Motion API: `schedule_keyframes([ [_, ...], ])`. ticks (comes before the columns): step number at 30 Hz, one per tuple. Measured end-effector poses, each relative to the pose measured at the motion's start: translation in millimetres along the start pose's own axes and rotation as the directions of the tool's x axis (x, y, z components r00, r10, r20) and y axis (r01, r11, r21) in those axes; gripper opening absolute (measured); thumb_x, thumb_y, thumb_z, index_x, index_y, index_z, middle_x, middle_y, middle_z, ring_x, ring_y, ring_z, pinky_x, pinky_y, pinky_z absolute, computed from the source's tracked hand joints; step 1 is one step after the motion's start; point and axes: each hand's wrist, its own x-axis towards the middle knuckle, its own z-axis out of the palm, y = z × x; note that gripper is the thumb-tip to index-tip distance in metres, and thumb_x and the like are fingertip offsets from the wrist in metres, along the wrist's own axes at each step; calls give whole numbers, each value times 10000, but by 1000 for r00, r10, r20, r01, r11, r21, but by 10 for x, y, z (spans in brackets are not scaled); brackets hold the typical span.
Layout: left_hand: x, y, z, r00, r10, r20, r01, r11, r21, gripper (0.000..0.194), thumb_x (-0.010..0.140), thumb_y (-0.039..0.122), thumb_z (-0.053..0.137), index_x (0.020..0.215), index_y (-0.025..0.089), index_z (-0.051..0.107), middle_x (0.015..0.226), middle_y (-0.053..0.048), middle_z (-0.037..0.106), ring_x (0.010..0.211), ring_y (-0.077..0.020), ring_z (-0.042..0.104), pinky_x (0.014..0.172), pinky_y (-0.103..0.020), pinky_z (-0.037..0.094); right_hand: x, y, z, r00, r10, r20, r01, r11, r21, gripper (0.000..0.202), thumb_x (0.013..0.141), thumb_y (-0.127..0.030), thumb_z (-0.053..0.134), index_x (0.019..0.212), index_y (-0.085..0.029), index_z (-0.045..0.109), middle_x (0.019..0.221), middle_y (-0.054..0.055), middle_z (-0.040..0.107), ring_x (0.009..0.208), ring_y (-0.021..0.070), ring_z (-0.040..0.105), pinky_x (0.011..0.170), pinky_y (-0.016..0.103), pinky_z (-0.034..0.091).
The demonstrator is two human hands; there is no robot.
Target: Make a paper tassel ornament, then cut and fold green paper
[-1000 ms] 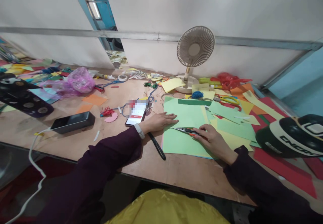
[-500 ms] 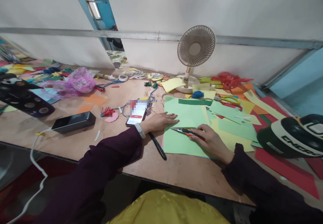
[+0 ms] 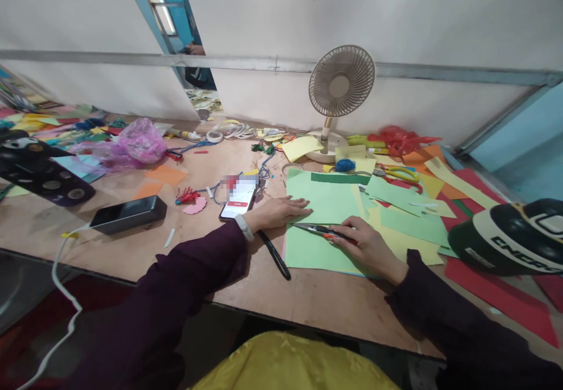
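A light green sheet of paper (image 3: 323, 196) lies on other sheets at the table's front. My left hand (image 3: 279, 214) rests flat on its left edge, palm down, fingers stretched out to the right. My right hand (image 3: 367, 243) is closed around scissors (image 3: 314, 228) with black and red handles. Their metal blades point left, low over the green paper, with the tips near its left edge just below my left fingers. Whether the blades pass through the paper is hard to see. A black marker (image 3: 275, 255) lies below my left wrist.
Beside my left hand lies a lit phone (image 3: 240, 199). A black power bank (image 3: 129, 214) with a white cable is further left. A white fan (image 3: 342, 82) stands at the back, and a dark jug (image 3: 505, 240) at right. Paper scraps and a pink plastic bag (image 3: 141, 141) surround these.
My right hand's scissors have shifted slightly left, their tips now closer to the paper's left edge. My left hand stays in place. Behind the wall gap, a person's hand has come into view.
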Motion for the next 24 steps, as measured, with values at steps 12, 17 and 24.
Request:
schedule_keyframes([
  [12,4,-22,6,1000,6,8,-6,1000,-20,397,1022,266,312,1403,308,414,1497,-5,365,1393,-146,305,1150,-335,202,10,12,26,998,-61,-25,61,998,-1,323,932,-394,490,1144,-242,681,879,88,602,811,209,576,680,342,518],
  [17,0,-25,14,1000,3,-3,-3,1000,-19,398,1015,253,326,1399,294,424,1490,-14,378,1385,-144,323,1150,-328,199,7,38,44,994,-99,-40,99,995,-3,310,934,-361,495,1135,-219,683,878,95,601,808,208,571,680,338,512],
  [24,-15,2,22,999,-13,-41,12,1000,-18,393,1008,226,337,1374,294,461,1478,-19,397,1366,-155,361,1141,-336,221,-71,-153,11,975,-220,31,217,972,92,290,923,-347,527,1140,-216,668,914,93,612,824,185,586,700,311,515],
])
